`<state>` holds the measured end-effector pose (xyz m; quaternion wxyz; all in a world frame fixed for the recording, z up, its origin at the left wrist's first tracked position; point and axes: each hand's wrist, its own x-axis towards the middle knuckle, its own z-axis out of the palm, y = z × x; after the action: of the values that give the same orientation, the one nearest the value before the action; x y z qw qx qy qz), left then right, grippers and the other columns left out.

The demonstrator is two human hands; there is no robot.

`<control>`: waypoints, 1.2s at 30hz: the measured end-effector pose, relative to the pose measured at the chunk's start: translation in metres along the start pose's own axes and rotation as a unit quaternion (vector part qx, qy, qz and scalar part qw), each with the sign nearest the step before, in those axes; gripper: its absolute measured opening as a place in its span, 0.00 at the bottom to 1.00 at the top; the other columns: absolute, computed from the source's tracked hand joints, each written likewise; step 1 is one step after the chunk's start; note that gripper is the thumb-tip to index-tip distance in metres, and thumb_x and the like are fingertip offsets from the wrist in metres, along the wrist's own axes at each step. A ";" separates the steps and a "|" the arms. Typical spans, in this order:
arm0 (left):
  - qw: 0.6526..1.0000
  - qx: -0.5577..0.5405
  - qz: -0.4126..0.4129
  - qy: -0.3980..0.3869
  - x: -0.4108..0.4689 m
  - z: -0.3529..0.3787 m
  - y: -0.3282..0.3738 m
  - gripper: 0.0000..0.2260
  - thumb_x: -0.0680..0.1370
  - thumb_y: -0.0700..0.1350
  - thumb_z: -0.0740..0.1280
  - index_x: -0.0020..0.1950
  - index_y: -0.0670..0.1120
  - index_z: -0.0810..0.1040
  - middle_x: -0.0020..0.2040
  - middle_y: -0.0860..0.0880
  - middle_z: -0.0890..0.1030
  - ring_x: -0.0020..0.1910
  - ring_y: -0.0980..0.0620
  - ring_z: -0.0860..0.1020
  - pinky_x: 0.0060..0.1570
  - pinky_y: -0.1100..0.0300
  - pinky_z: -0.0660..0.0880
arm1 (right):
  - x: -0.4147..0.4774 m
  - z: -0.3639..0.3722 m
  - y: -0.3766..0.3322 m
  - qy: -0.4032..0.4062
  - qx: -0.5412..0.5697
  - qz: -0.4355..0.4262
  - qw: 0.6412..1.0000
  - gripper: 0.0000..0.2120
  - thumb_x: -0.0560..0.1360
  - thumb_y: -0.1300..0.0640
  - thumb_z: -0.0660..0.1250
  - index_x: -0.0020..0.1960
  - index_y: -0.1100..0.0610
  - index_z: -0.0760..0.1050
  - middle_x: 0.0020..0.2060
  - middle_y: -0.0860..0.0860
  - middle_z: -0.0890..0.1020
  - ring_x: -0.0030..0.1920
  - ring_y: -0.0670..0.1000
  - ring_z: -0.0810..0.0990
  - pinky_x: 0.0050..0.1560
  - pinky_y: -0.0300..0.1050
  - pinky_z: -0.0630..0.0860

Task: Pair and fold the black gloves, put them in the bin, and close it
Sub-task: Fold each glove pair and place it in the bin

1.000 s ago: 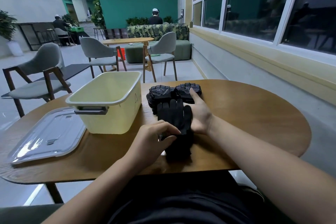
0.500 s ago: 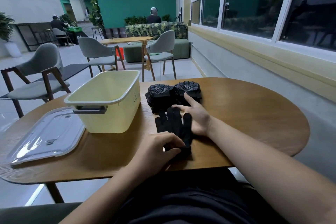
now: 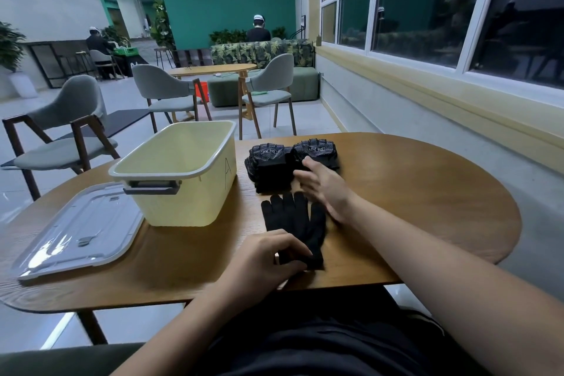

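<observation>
Round wooden table (image 3: 427, 192), left hand (image 3: 268, 256) pinching the cuff of the plain black glove (image 3: 293, 220), right hand (image 3: 323, 186) straight-fingered, touching the padded gloves (image 3: 271, 165) beside the yellow bin (image 3: 183, 201).

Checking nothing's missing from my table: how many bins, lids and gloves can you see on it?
Yellow bin: 1
Clear lid: 1
Padded gloves: 2 showing; more may lie beneath
Knit glove: 1 showing
Total: 5 visible
</observation>
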<state>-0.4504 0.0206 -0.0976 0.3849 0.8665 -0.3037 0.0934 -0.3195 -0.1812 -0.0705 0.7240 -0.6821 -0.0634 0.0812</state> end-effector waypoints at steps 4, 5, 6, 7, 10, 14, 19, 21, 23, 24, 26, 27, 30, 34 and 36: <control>1.000 0.014 0.024 0.013 -0.001 -0.004 -0.002 0.10 0.76 0.48 0.80 0.55 0.55 0.86 0.55 0.59 0.83 0.55 0.56 0.82 0.51 0.67 0.74 | -0.013 -0.013 0.001 0.062 -0.152 -0.078 0.983 0.23 0.79 0.35 0.63 0.72 0.42 0.73 0.67 0.45 0.81 0.69 0.42 0.77 0.78 0.54 0.69; 0.998 0.041 0.036 0.015 0.000 -0.004 -0.005 0.11 0.76 0.51 0.79 0.57 0.56 0.86 0.58 0.60 0.82 0.59 0.57 0.80 0.56 0.67 0.73 | -0.019 -0.015 0.003 0.061 -0.189 -0.091 0.976 0.22 0.80 0.37 0.64 0.71 0.43 0.75 0.67 0.44 0.82 0.69 0.42 0.77 0.76 0.53 0.70; 0.996 0.076 0.045 0.014 -0.001 -0.005 -0.008 0.13 0.76 0.55 0.78 0.59 0.57 0.85 0.60 0.62 0.80 0.62 0.58 0.78 0.60 0.68 0.71 | -0.028 -0.016 0.003 0.058 -0.225 -0.103 0.967 0.19 0.82 0.42 0.65 0.72 0.45 0.76 0.66 0.43 0.82 0.68 0.41 0.78 0.75 0.52 0.72; 0.993 0.109 0.050 0.007 -0.001 -0.006 -0.012 0.15 0.76 0.59 0.77 0.61 0.58 0.84 0.62 0.63 0.79 0.64 0.59 0.75 0.63 0.70 0.67 | -0.037 -0.016 0.004 0.056 -0.262 -0.119 0.956 0.17 0.83 0.46 0.67 0.72 0.46 0.77 0.66 0.42 0.82 0.66 0.39 0.79 0.73 0.50 0.74; 0.986 0.159 0.042 -0.014 -0.003 -0.008 -0.019 0.18 0.77 0.65 0.72 0.64 0.61 0.83 0.65 0.65 0.78 0.65 0.63 0.73 0.65 0.74 0.60 | -0.067 -0.012 0.008 0.046 -0.380 -0.188 0.904 0.15 0.82 0.53 0.69 0.69 0.47 0.80 0.62 0.40 0.83 0.59 0.34 0.78 0.63 0.30 0.72; 0.985 0.164 0.046 -0.021 -0.004 -0.006 -0.024 0.17 0.80 0.65 0.69 0.65 0.62 0.83 0.66 0.65 0.79 0.66 0.64 0.74 0.65 0.71 0.63 | -0.086 -0.009 0.025 0.029 -0.463 -0.245 0.851 0.15 0.81 0.54 0.71 0.68 0.50 0.80 0.63 0.43 0.82 0.63 0.39 0.76 0.63 0.28 0.67; 0.980 0.183 0.080 0.023 -0.003 -0.002 -0.027 0.11 0.79 0.60 0.72 0.58 0.57 0.87 0.60 0.60 0.82 0.58 0.59 0.78 0.58 0.69 0.71 | -0.094 -0.004 0.033 0.031 -0.473 -0.314 0.823 0.08 0.79 0.56 0.72 0.58 0.51 0.82 0.56 0.43 0.81 0.61 0.46 0.77 0.62 0.37 0.72; 0.974 0.197 0.104 0.040 -0.004 -0.001 -0.026 0.11 0.79 0.58 0.71 0.56 0.56 0.88 0.54 0.59 0.82 0.52 0.58 0.78 0.50 0.65 0.76 | -0.101 -0.001 0.030 0.020 -0.451 -0.348 0.822 0.04 0.78 0.56 0.72 0.52 0.51 0.83 0.49 0.42 0.80 0.54 0.45 0.78 0.56 0.41 0.75; 0.972 0.202 0.114 0.043 -0.003 -0.002 -0.026 0.10 0.80 0.57 0.70 0.56 0.56 0.88 0.51 0.58 0.82 0.48 0.57 0.79 0.43 0.61 0.78 | -0.109 0.002 0.029 -0.007 -0.445 -0.356 0.822 0.03 0.78 0.53 0.73 0.50 0.51 0.82 0.47 0.41 0.79 0.51 0.44 0.77 0.53 0.43 0.76; 0.971 0.207 0.115 0.042 -0.001 -0.003 -0.027 0.09 0.80 0.56 0.70 0.57 0.56 0.87 0.50 0.58 0.83 0.46 0.57 0.79 0.41 0.59 0.79 | -0.112 0.003 0.029 -0.024 -0.448 -0.352 0.821 0.05 0.78 0.51 0.73 0.51 0.50 0.82 0.46 0.41 0.79 0.50 0.44 0.77 0.52 0.43 0.76; 0.970 0.213 0.104 0.049 0.003 -0.005 -0.029 0.08 0.80 0.55 0.71 0.57 0.55 0.86 0.48 0.58 0.83 0.44 0.57 0.80 0.38 0.56 0.79 | -0.115 0.003 0.030 -0.055 -0.467 -0.332 0.818 0.10 0.77 0.46 0.73 0.55 0.49 0.80 0.47 0.40 0.78 0.50 0.45 0.76 0.52 0.44 0.76; 0.974 0.201 0.089 0.056 0.005 -0.005 -0.028 0.08 0.80 0.54 0.71 0.57 0.56 0.86 0.47 0.58 0.84 0.43 0.58 0.81 0.37 0.56 0.79 | -0.115 0.003 0.031 -0.062 -0.472 -0.322 0.818 0.12 0.77 0.45 0.73 0.57 0.48 0.79 0.48 0.40 0.78 0.51 0.45 0.77 0.52 0.45 0.76; 0.991 0.112 0.016 0.069 0.007 -0.006 -0.024 0.07 0.79 0.51 0.74 0.57 0.58 0.83 0.45 0.61 0.85 0.41 0.62 0.81 0.41 0.63 0.77 | -0.110 0.001 0.034 -0.049 -0.458 -0.297 0.837 0.12 0.77 0.51 0.72 0.60 0.46 0.77 0.51 0.40 0.80 0.53 0.43 0.79 0.53 0.45 0.78; 0.994 0.069 -0.031 0.078 0.007 -0.008 -0.023 0.06 0.79 0.50 0.75 0.53 0.57 0.81 0.42 0.61 0.84 0.41 0.60 0.82 0.43 0.61 0.79 | -0.105 0.000 0.036 -0.013 -0.417 -0.277 0.865 0.06 0.79 0.54 0.74 0.54 0.48 0.80 0.44 0.41 0.84 0.47 0.42 0.83 0.46 0.39 0.77; 0.993 0.078 -0.036 0.082 0.005 -0.009 -0.024 0.04 0.79 0.50 0.75 0.51 0.57 0.82 0.40 0.62 0.84 0.40 0.60 0.82 0.42 0.60 0.79 | -0.104 -0.001 0.036 0.009 -0.408 -0.268 0.873 0.03 0.79 0.52 0.74 0.52 0.48 0.82 0.42 0.41 0.84 0.45 0.44 0.82 0.45 0.39 0.76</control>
<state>-0.4318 0.0374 -0.1037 0.3431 0.8936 -0.2314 0.1740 -0.4217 -0.2017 -0.1048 0.3758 -0.8743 -0.2653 -0.1551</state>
